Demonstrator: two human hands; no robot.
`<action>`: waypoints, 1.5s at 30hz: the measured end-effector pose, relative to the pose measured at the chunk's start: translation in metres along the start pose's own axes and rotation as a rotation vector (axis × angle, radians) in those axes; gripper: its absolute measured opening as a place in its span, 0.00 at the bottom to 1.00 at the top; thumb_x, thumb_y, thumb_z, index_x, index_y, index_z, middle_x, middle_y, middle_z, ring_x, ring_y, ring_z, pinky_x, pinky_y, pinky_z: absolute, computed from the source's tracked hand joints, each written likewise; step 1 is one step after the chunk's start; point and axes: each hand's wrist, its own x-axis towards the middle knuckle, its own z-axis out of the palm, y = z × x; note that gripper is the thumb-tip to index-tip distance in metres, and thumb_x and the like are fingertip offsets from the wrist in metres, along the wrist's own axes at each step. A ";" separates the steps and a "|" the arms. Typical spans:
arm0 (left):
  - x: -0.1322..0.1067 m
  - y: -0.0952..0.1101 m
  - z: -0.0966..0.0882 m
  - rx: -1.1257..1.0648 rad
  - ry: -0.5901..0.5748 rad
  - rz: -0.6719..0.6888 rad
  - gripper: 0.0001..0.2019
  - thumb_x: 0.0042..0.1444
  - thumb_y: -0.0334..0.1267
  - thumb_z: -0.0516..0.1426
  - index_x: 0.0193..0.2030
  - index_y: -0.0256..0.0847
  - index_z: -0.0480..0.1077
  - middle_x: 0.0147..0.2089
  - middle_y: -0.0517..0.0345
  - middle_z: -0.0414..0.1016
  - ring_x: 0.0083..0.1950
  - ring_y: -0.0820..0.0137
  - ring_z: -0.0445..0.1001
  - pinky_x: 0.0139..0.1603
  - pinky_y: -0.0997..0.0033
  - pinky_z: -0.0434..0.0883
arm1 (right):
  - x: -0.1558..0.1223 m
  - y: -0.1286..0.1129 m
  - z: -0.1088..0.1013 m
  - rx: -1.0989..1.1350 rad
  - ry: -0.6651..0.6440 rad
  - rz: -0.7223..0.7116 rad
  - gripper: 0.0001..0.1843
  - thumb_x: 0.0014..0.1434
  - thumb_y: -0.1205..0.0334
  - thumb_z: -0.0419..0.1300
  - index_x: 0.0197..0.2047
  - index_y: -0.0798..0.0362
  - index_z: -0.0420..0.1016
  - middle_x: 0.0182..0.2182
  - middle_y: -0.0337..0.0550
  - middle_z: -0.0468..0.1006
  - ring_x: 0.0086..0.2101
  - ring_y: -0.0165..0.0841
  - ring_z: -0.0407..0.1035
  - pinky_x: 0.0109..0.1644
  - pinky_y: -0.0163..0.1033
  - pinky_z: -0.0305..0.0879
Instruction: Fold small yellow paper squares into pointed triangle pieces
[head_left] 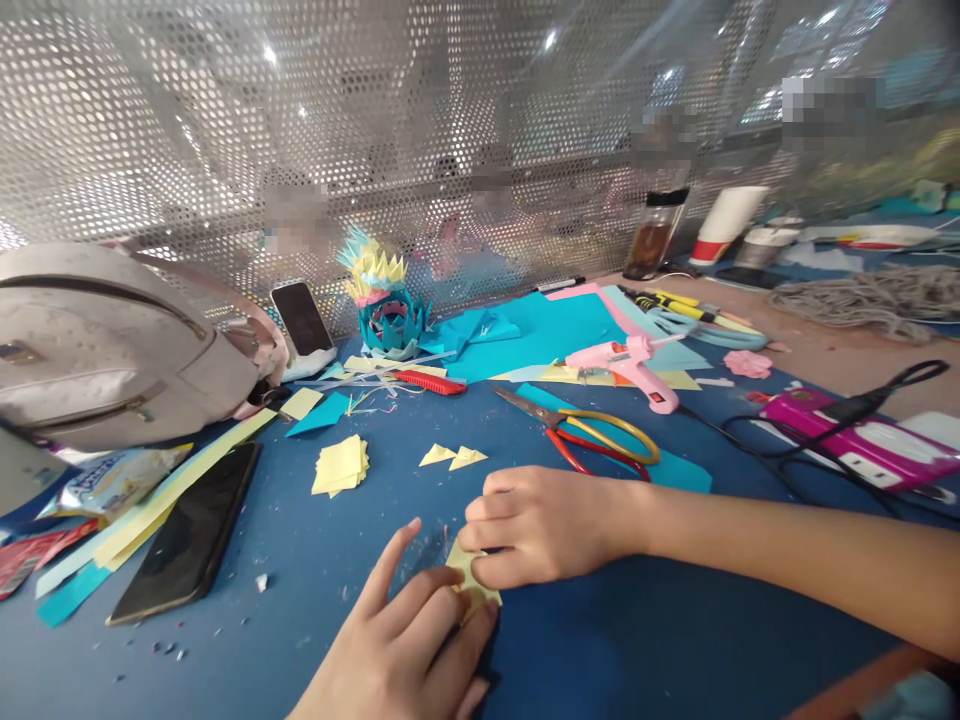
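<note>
A small piece of yellow paper [465, 562] lies on the blue tabletop between my hands, partly hidden under the fingers. My left hand [412, 630] presses the paper's lower part with curled fingers, one finger sticking up apart. From the right, my right hand [544, 525] grips the upper part, fingers bent and closed on it. Just beyond are two small folded yellow triangles [454, 457]. A stack of yellow paper squares [340, 466] sits farther left. Scissors [592, 430] with red and yellow handles rest beyond my right hand, on blue paper.
A pink glue gun [626, 362] and a red utility knife [431, 381] lie farther back, near a blue and yellow folded-paper model [390, 310]. At left are a black phone [187, 535] and a pale backpack [112, 340]. A purple power strip [855, 435] with cables stands right.
</note>
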 end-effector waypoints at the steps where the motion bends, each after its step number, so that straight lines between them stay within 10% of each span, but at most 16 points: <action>1: 0.000 0.000 0.000 -0.002 0.003 -0.001 0.18 0.75 0.37 0.48 0.49 0.37 0.79 0.36 0.60 0.78 0.46 0.71 0.80 0.80 0.53 0.43 | 0.001 0.000 0.001 0.028 -0.011 0.015 0.12 0.73 0.69 0.52 0.41 0.51 0.76 0.45 0.42 0.79 0.44 0.33 0.68 0.41 0.41 0.61; 12: 0.003 -0.001 0.001 0.039 -0.011 0.023 0.19 0.76 0.38 0.46 0.53 0.36 0.78 0.37 0.60 0.79 0.45 0.71 0.79 0.80 0.52 0.37 | 0.000 0.001 0.004 0.450 0.032 0.271 0.17 0.75 0.53 0.52 0.42 0.54 0.77 0.39 0.44 0.76 0.40 0.33 0.65 0.46 0.38 0.60; 37: 0.001 -0.003 0.001 -0.015 0.065 0.068 0.21 0.77 0.35 0.45 0.46 0.34 0.79 0.37 0.60 0.83 0.44 0.70 0.82 0.80 0.52 0.45 | -0.009 0.007 0.002 0.341 0.047 0.189 0.18 0.75 0.53 0.53 0.43 0.50 0.82 0.28 0.39 0.75 0.31 0.34 0.60 0.35 0.42 0.49; 45: -0.001 -0.007 -0.006 0.004 0.020 0.099 0.20 0.77 0.35 0.45 0.45 0.35 0.79 0.39 0.60 0.84 0.42 0.71 0.82 0.79 0.58 0.47 | 0.000 -0.005 0.000 0.639 0.075 0.596 0.08 0.71 0.59 0.59 0.44 0.53 0.77 0.37 0.41 0.79 0.39 0.33 0.70 0.47 0.37 0.63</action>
